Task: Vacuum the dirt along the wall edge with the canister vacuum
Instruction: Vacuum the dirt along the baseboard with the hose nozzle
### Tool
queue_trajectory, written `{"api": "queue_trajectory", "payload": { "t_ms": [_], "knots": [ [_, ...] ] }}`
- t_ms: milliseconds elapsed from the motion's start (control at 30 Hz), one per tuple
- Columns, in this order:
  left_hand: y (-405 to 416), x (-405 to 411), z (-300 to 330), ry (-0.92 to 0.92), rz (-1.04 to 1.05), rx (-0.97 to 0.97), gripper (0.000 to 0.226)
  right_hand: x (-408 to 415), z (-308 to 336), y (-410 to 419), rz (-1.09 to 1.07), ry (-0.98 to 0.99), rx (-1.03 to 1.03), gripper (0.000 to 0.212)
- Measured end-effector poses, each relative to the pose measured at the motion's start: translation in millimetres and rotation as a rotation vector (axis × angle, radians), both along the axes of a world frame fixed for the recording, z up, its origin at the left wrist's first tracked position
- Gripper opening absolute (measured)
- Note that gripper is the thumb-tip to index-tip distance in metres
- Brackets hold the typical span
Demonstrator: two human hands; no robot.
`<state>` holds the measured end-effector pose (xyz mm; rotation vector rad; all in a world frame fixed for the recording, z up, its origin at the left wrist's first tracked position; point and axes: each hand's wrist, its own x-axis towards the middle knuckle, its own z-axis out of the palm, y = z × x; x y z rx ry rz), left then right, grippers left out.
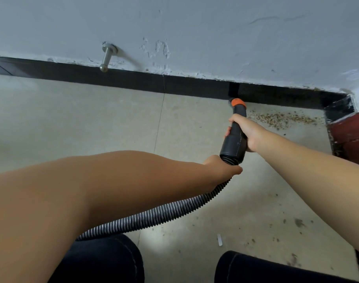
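Observation:
My right hand (248,132) grips the black vacuum nozzle tube (235,139), whose orange-ringed tip (238,103) touches the floor at the black baseboard (195,86). My left hand (221,167) holds the ribbed grey hose (154,215) just below the tube's cuff. A band of brown crumbs and dirt (282,118) lies on the beige floor along the baseboard, to the right of the tip, reaching toward the corner. The canister itself is out of view.
A metal door stop (107,57) sticks out from the white wall at the left. A dark red door frame (350,133) stands at the right corner. Scattered specks (297,223) and a small white scrap (219,240) lie on the near floor. My dark-trousered knees (105,260) are at the bottom.

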<state>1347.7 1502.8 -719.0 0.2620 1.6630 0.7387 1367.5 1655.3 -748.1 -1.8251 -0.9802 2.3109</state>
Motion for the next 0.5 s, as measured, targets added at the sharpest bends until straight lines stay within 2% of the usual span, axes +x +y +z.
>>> {"api": "queue_trajectory", "payload": {
  "t_ms": [167,400,500],
  "knots": [
    [-1.9,-0.9,-2.9,-0.019,0.041,-0.021,0.036,-5.0,-2.7,-2.7,0.021,0.005,0.016,0.026],
    [-33.3,4.4,-8.7,-0.052,0.171,-0.049,0.018,-34.4,0.0,-42.1,0.365,0.000,0.075,0.019],
    [-42.1,15.0,-8.7,-0.075,0.149,-0.054,0.016,-24.7,-1.2,-51.5,0.400,-0.012,0.111,0.017]
  ]
}}
